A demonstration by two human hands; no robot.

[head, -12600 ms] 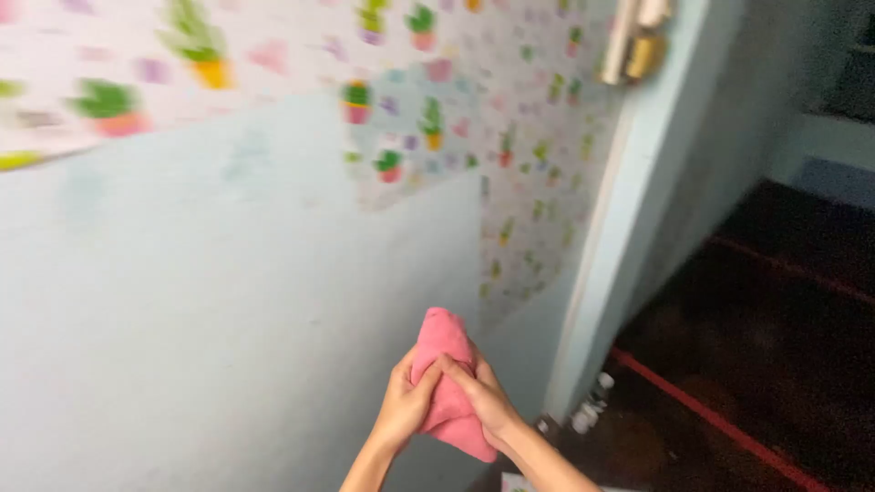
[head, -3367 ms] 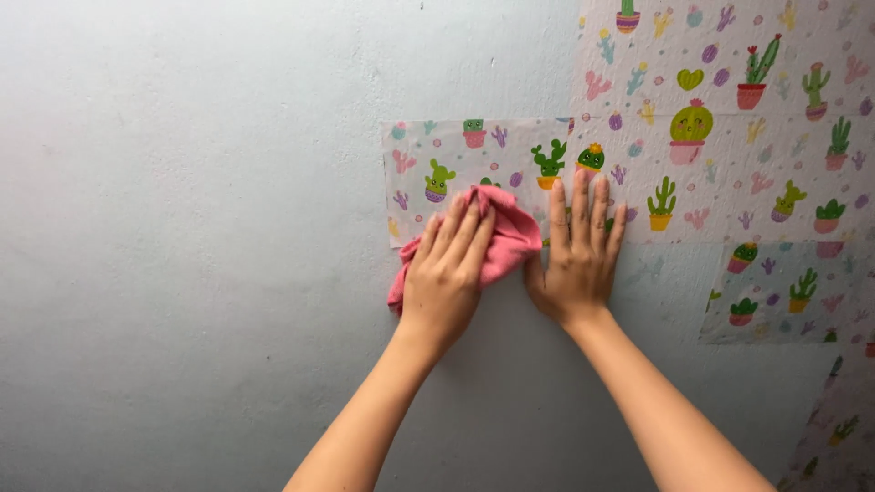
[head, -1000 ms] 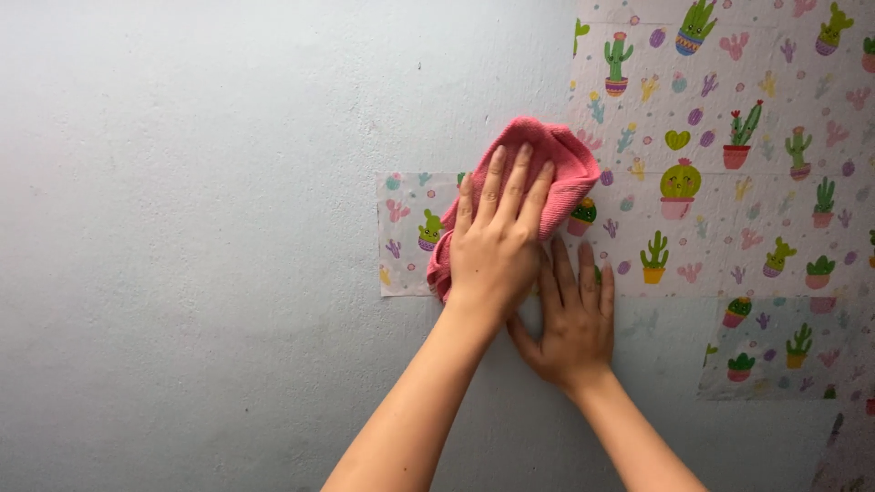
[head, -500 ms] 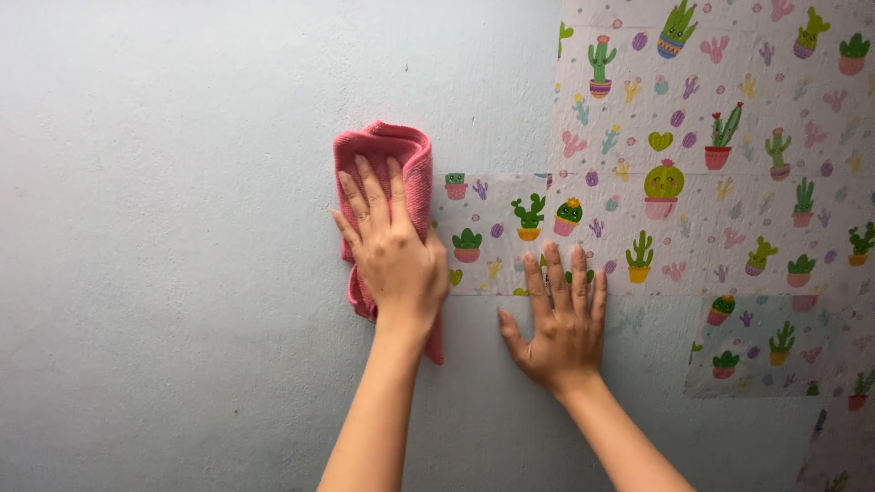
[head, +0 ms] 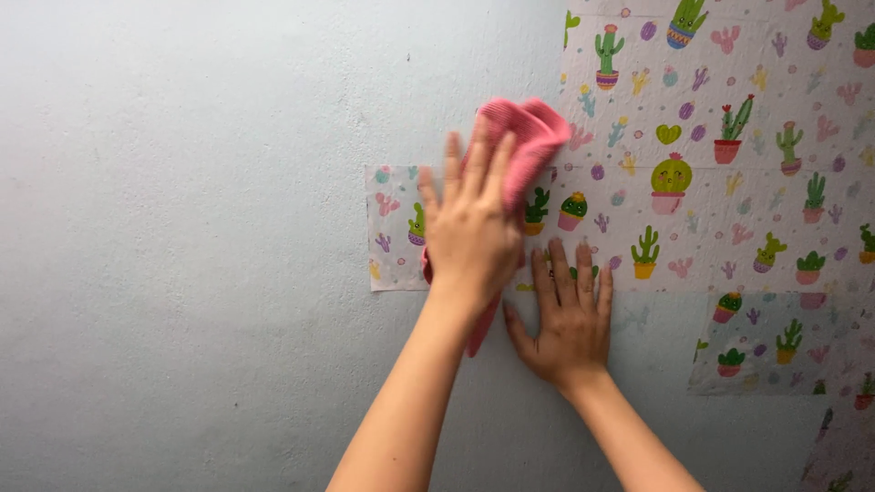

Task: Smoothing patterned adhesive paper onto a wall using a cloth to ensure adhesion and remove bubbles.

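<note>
Hands (head: 510, 273), pink cloth (head: 521, 137) on cactus wallpaper (head: 729, 200)

Both arms reach up and forward from the bottom of the view, bare to the wrist, the forearms converging. The left hand (head: 469, 228) is higher, palm flat and pressed forward, its fingers (head: 476, 164) straight, slightly spread and pointing up. The right hand (head: 567, 314) sits just below and beside it, palm flat too, fingers together pointing up, thumb angled out to the left.
</note>
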